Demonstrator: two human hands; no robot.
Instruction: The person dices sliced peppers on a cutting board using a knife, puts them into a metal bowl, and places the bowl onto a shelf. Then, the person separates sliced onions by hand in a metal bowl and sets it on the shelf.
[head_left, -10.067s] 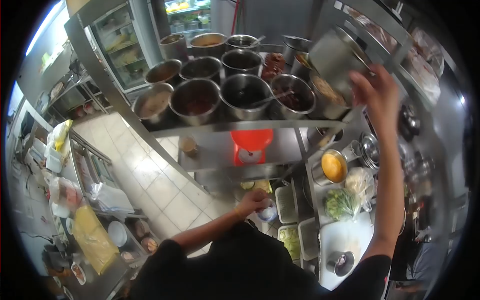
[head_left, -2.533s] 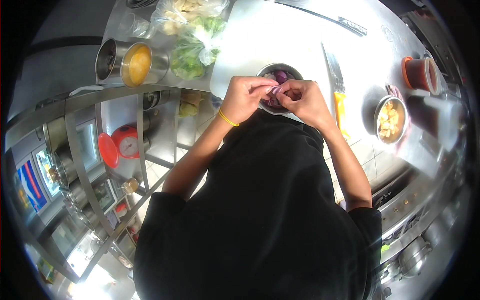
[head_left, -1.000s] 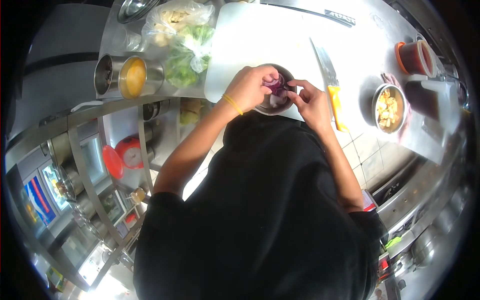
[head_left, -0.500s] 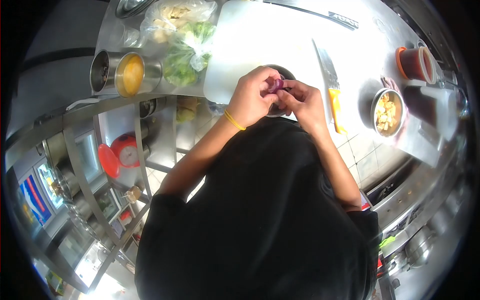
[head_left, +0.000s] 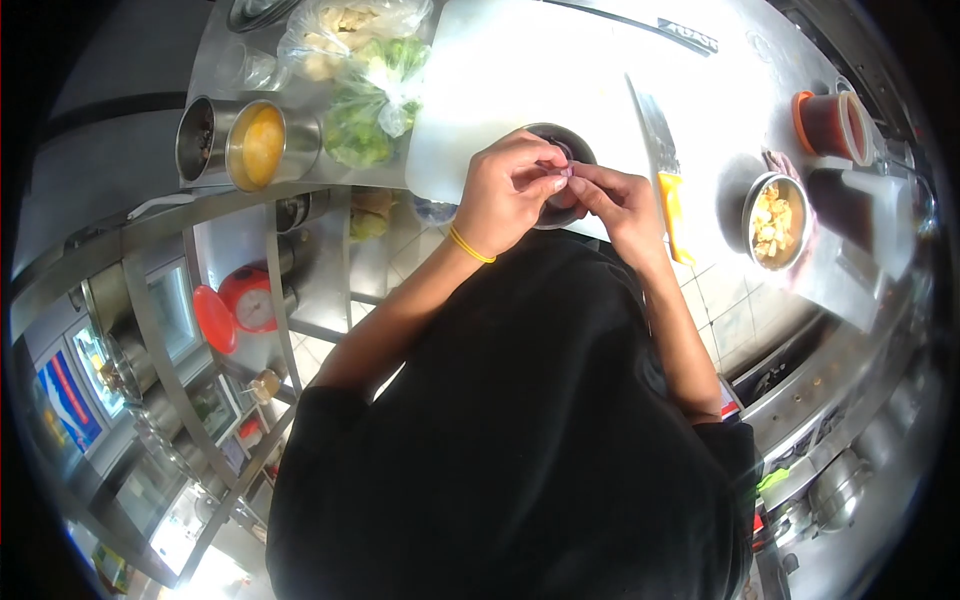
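Note:
My left hand (head_left: 508, 195), with a yellow band at the wrist, is closed in a pinch on a small purple piece of red onion (head_left: 568, 172). My right hand (head_left: 622, 212) meets it from the other side, thumb and fingers pinched on the same piece. Most of the piece is covered by the fingertips. Both hands are above a dark-looking metal bowl (head_left: 583, 148) at the near edge of the white cutting board (head_left: 480, 80); purple pieces show inside. To the right of my right hand lies a knife (head_left: 672, 210) with a yellow handle.
Clear bags of green leaves (head_left: 360, 125) and pale pieces (head_left: 345, 35) lie left of the board. Metal containers stand at far left, one holding something yellow (head_left: 262, 145). On the right are a bowl of yellowish pieces (head_left: 775, 225) and an orange-rimmed tub (head_left: 830, 128).
The purple piece was larger in view between the fingers and is now mostly covered. My fingertips have drawn together, and more of the bowl shows behind them.

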